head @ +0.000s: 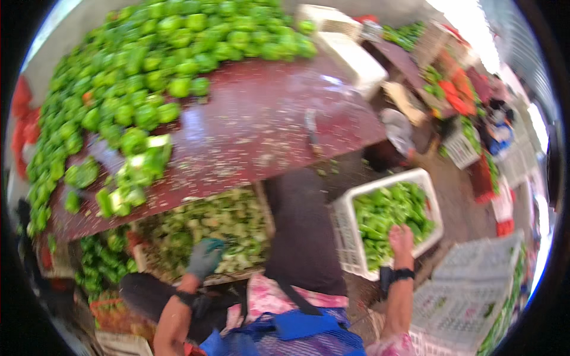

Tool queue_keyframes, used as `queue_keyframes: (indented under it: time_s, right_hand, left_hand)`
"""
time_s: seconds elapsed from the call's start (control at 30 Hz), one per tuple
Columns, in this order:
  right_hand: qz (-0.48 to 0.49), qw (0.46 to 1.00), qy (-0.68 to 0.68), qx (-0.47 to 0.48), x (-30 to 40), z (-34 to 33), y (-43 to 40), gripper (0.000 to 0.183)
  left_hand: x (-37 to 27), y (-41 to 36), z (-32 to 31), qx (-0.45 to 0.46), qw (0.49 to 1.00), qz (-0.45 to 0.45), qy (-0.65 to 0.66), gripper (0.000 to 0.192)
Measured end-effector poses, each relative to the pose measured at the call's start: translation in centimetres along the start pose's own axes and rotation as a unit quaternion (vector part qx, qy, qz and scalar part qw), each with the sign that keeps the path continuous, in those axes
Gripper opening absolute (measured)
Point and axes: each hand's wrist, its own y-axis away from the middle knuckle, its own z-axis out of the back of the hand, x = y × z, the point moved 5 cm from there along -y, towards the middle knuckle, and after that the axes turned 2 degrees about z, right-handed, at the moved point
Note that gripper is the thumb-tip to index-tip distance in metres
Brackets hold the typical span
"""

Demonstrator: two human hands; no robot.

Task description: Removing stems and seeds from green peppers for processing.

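Note:
My left hand [207,257], in a grey-green work glove, is over a crate full of pale pepper cores and trimmings [231,218]. Its fingers look curled, but blur hides whether they hold anything. At the right, my bare right hand [402,240] is on or just over cut green pepper pieces [386,213] in a white plastic crate [346,231]. Whether those fingers grip a piece is unclear. A knife [311,127] lies on the dark red table [262,111], beyond both hands. Several cut green peppers [133,175] rest near the table's left front edge.
Whole green bell peppers [178,40] are heaped along the table's far and left sides. White containers [352,58] stand at its far right corner. Stacked white crates [472,276] are at my right. More green peppers [104,258] sit below the table at left.

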Motion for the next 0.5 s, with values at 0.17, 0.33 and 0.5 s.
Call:
queue_keyframes:
  time_s: [0.17,0.33,0.5]
  right_hand:
    - [0.010,0.939,0.106,0.326,-0.4,-22.0,16.6,0.017]
    - [-0.023,0.798,0.212,0.563,-5.5,-37.2,32.2,0.018]
    - [0.048,0.625,0.434,0.647,-19.2,-45.6,38.5,0.018]
  left_hand:
    - [-1.2,0.3,-0.9,0.020,0.999,-0.031,-0.018,0.028]
    - [-3.4,0.9,0.6,-0.044,0.996,-0.078,-0.015,0.029]
    - [-4.3,0.7,2.1,-0.082,0.989,-0.112,-0.045,0.028]
